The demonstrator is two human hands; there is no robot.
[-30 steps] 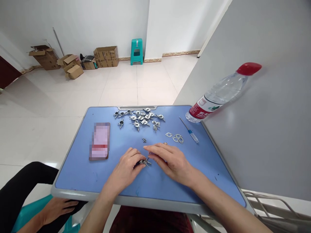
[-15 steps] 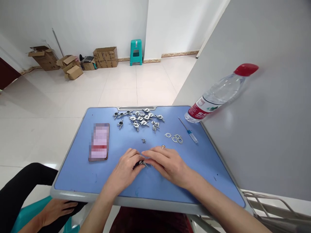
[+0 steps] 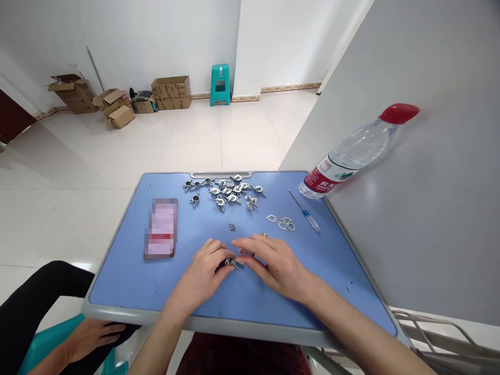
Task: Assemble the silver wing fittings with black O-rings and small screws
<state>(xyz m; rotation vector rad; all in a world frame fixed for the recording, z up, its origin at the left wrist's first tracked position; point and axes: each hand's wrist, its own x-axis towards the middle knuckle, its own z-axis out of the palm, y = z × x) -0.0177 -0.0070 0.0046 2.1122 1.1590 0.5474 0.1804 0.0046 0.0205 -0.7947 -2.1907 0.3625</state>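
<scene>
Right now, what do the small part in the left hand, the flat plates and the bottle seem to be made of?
The small part in the left hand: probably metal, silvery where it catches light. The flat plates: likely thin metal, pale grey and smooth, though another material is possible. The bottle: apparently clear plastic, glossy and see-through.

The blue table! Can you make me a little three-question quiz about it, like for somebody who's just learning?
1. Fill in: the phone lies on the person's ___ side of the table.

2. Choose: the cap of the bottle is A) blue, B) red, C) green.

3. True or false: the left hand holds the screwdriver.

Key: 1. left. 2. B. 3. False: the left hand holds a metal part.
</scene>
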